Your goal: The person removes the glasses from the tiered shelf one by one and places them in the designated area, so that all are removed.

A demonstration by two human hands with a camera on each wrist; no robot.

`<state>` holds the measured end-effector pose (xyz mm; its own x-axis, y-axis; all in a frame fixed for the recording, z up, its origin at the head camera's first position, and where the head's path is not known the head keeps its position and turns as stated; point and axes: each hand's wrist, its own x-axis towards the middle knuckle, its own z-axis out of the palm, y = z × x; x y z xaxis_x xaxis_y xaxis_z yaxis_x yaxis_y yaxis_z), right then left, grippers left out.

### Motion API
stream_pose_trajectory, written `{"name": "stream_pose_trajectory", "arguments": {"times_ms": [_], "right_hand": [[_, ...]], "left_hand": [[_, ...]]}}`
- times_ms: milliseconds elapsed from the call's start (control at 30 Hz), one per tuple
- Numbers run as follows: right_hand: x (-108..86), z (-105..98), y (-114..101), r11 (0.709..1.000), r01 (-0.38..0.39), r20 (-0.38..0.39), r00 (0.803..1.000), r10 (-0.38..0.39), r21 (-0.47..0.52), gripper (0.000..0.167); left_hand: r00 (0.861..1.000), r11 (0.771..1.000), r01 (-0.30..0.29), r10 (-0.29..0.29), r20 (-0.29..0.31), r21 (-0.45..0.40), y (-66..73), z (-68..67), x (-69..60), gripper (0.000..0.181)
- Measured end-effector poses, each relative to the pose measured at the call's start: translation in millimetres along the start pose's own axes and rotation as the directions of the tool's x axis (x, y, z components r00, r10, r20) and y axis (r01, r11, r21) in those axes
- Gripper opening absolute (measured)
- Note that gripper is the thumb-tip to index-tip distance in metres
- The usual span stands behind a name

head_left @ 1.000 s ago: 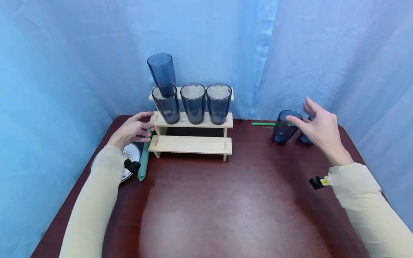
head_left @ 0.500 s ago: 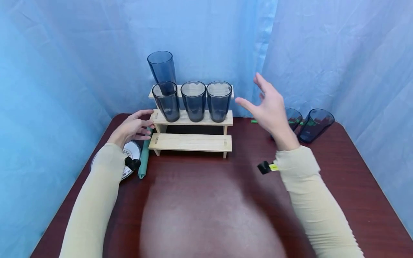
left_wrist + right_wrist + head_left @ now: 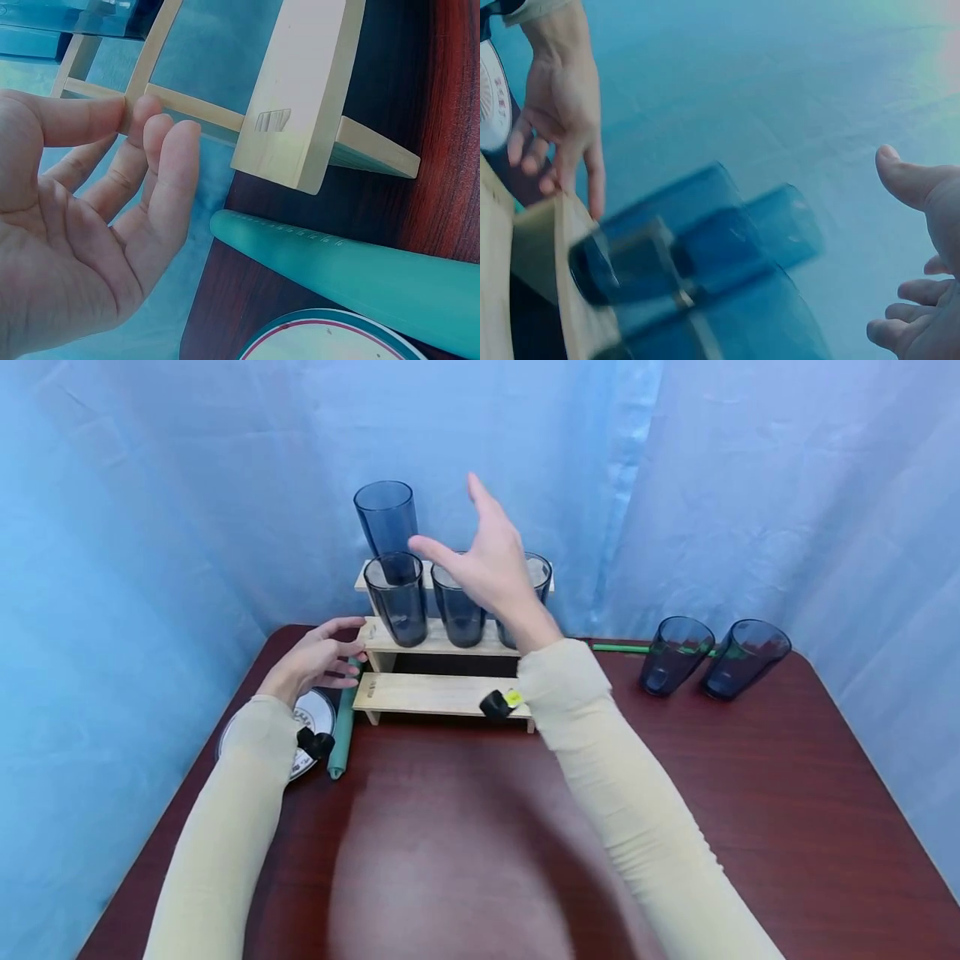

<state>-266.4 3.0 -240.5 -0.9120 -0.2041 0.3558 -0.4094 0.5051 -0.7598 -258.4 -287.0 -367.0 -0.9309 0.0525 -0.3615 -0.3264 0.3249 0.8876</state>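
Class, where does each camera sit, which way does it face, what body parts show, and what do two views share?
Head: worn there, facing forward and down at rack and glasses; left hand, right hand, sleeves show.
Left wrist: worn there, facing the rack's end, green roll and plate; the left hand shows.
Right wrist: worn there, facing glasses and curtain; part of the right hand, and the left hand, show.
Head and right wrist share both hands and glasses.
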Motion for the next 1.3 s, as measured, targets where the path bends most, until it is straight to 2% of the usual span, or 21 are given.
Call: {"name": "stream_pose_trajectory", "arguments": {"times_ms": [167,333,500,733,933,1033,1167,1300], "right_hand": [[20.7,30,-15,0.997,-0.071,0.102,0.992,0.073,-0.027,0.115],[40.3,47,-22,0.989,-0.118,0.113,0.985,0.129,-0.094,0.116],[53.3,55,-24,0.969,-0.163,0.133,0.973,0.189,-0.185,0.118],[57.2,62,-22,0.966,-0.181,0.095,0.975,0.200,-0.186,0.116],[58.7,65,-19,0.964,-0.192,0.040,0.978,0.203,-0.186,0.098],[59.3,66,-18,0.960,-0.201,0.023,0.978,0.209,-0.194,0.095],[59.3,69,-20,0.956,-0.208,0.022,0.976,0.217,-0.209,0.098],[57.9,71,-23,0.961,-0.202,0.043,0.976,0.214,-0.191,0.094]], "left_hand": [[1.000,1.000,0.009,-0.009,-0.003,-0.003,0.8,3.0,-2.7,0.059],[1.000,1.000,0.007,-0.007,0.000,-0.011,2.9,6.8,-5.0,0.059],[1.000,0.999,0.019,-0.019,0.002,-0.035,4.9,12.4,-3.2,0.058],[1.000,0.999,0.014,-0.014,0.003,-0.040,8.2,15.8,-1.6,0.057],[1.000,0.999,0.020,-0.019,0.014,-0.034,8.2,14.0,-4.7,0.058],[1.000,0.999,0.020,-0.019,0.017,-0.029,7.6,13.4,-6.2,0.058],[1.000,1.000,0.017,-0.017,0.027,-0.025,6.2,11.4,-9.0,0.059],[0.999,0.999,0.022,-0.021,0.024,-0.023,4.9,7.7,-12.5,0.059]]}}
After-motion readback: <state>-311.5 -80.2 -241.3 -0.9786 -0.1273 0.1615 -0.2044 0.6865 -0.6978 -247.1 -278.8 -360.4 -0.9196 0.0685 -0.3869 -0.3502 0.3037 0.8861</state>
